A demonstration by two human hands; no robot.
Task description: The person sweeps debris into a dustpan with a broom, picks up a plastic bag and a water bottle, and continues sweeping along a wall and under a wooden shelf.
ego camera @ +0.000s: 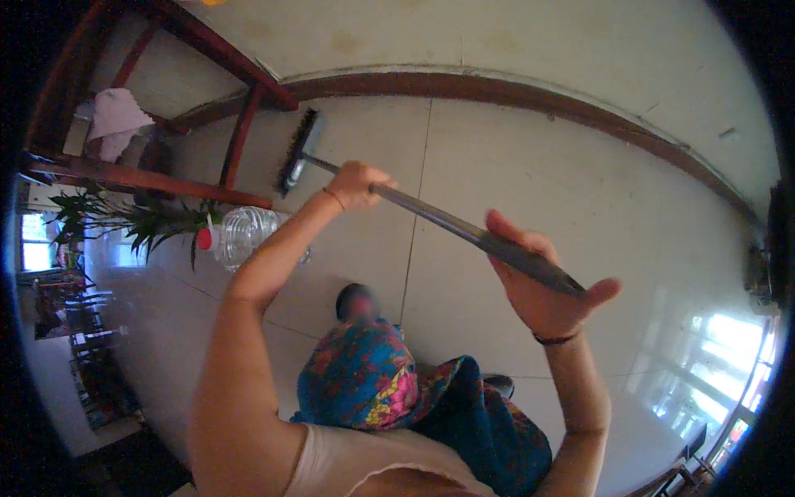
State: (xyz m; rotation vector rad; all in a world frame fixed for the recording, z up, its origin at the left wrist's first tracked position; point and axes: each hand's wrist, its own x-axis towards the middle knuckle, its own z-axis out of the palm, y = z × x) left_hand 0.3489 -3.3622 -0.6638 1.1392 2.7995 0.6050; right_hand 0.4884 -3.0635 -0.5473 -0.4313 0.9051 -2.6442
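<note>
My left hand [359, 185] is wrapped around the dark handle [435, 215] of a floor brush, partway along it. The handle slants from the brush head at the upper left down to the right. My right hand [539, 286] has its palm turned up and its fingers and thumb spread, with the upper end of the handle lying across the palm. The wide brush head [304, 149] has dark bristles and a grey back. It is by the tiled floor [497, 161], near a leg of a red-brown wooden stand; whether the bristles touch the floor I cannot tell.
The wooden stand [239, 140] is at the upper left, with a pink cloth [117, 121] on it. A clear plastic bottle with a red cap [248, 233] and a leafy plant [168, 227] are below it. A brown skirting board [459, 86] edges the wall. My foot [357, 303] is below.
</note>
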